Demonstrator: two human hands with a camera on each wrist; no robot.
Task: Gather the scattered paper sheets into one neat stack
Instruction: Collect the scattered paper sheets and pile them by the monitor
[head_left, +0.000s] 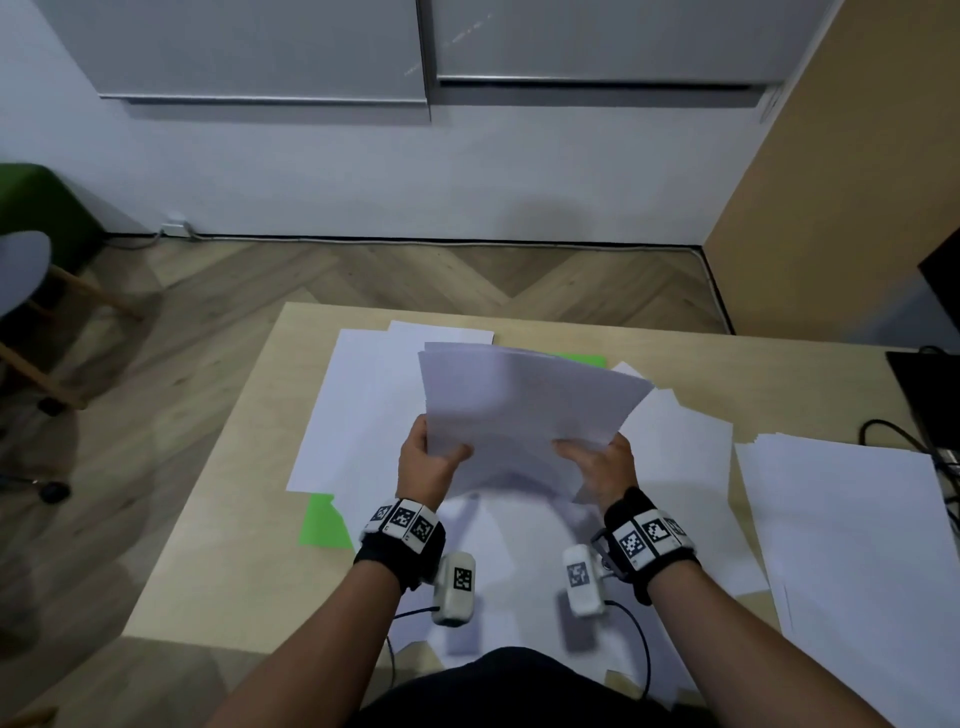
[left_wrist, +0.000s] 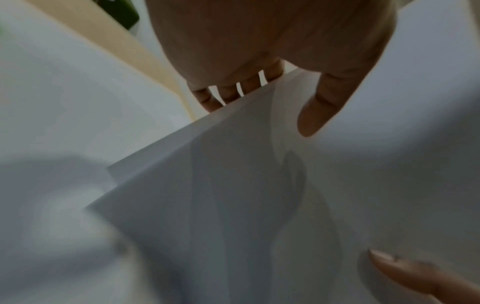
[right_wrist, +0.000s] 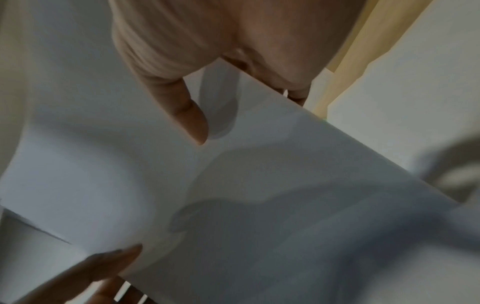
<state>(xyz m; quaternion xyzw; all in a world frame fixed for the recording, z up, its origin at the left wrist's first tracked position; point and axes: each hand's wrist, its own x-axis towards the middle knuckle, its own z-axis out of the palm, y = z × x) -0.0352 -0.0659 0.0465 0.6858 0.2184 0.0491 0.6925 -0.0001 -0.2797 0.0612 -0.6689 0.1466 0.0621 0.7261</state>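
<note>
Both hands hold a bundle of white sheets (head_left: 524, 402) lifted and tilted above the wooden table (head_left: 218, 545). My left hand (head_left: 428, 460) grips the bundle's near left edge, thumb on top and fingers beneath. My right hand (head_left: 597, 465) grips the near right edge the same way. In the left wrist view the left thumb (left_wrist: 319, 111) lies on the sheets (left_wrist: 246, 195) with fingers behind. In the right wrist view the right thumb (right_wrist: 187, 111) presses the sheets (right_wrist: 259, 185). More white sheets (head_left: 363, 405) lie scattered under the bundle, with green sheets (head_left: 324, 525) among them.
A separate spread of white sheets (head_left: 852, 545) lies on the table's right side. Black cables (head_left: 893, 436) and a dark device (head_left: 924, 384) sit at the far right edge. A chair (head_left: 26, 291) stands on the floor to the left.
</note>
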